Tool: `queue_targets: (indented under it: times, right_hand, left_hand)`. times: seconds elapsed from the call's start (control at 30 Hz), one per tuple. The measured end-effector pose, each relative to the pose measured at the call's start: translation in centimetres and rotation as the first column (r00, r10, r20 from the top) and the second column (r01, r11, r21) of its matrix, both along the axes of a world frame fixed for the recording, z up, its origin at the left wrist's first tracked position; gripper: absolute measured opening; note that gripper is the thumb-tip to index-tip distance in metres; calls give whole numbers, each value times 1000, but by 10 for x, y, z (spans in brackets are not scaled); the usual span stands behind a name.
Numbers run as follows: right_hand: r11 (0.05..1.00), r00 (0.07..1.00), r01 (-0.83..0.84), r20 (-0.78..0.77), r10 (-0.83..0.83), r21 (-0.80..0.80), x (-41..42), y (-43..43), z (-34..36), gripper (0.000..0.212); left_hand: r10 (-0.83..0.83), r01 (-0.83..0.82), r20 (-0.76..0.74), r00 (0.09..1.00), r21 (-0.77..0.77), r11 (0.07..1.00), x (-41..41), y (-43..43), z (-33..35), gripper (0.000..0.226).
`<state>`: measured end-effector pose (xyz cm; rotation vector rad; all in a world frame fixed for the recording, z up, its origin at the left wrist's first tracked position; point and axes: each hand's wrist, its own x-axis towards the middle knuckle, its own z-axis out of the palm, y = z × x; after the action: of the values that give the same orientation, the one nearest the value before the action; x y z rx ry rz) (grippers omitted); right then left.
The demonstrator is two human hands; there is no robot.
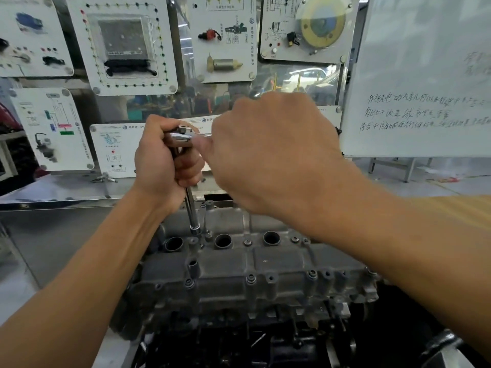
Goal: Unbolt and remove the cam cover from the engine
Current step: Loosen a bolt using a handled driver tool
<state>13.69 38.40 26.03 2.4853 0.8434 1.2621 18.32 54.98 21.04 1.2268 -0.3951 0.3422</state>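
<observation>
A grey cast cam cover [265, 264] lies across the engine, with three round plug wells and several bolts along its edges. A chrome ratchet [182, 135] with a long extension bar [191, 211] stands nearly upright. Its socket [195, 231] sits on a bolt at the cover's far edge, between the left and middle wells. My left hand [164, 166] grips the top of the extension just under the ratchet head. My right hand [271, 152] holds the ratchet handle, which runs to the right and is hidden under the hand.
Behind the engine stands a display wall [122, 46] of white training panels with parts. A whiteboard [425, 75] with handwriting stands at the right. A metal bench surface [53, 192] runs along the left. Dark engine parts [265, 343] lie below the cover.
</observation>
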Motion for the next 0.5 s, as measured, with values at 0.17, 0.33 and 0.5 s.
queue_targets:
  times: [0.17,0.33,0.5]
  right_hand:
    - [985,992,77,83,-91,152,-7,-12,-4,52]
    - [947,988,12,-149,38,320,25,-41,-21,65]
    - [951,978,74,-210,-10,299,16,-49,-28,60]
  left_hand:
    - [69,-68,-4,998,75,995,-1,-14,3,40]
    - [119,-144,141,983,186,972,-8,-32,-7,38]
    - [149,-149,18,989,220,964,-4,-42,1,40]
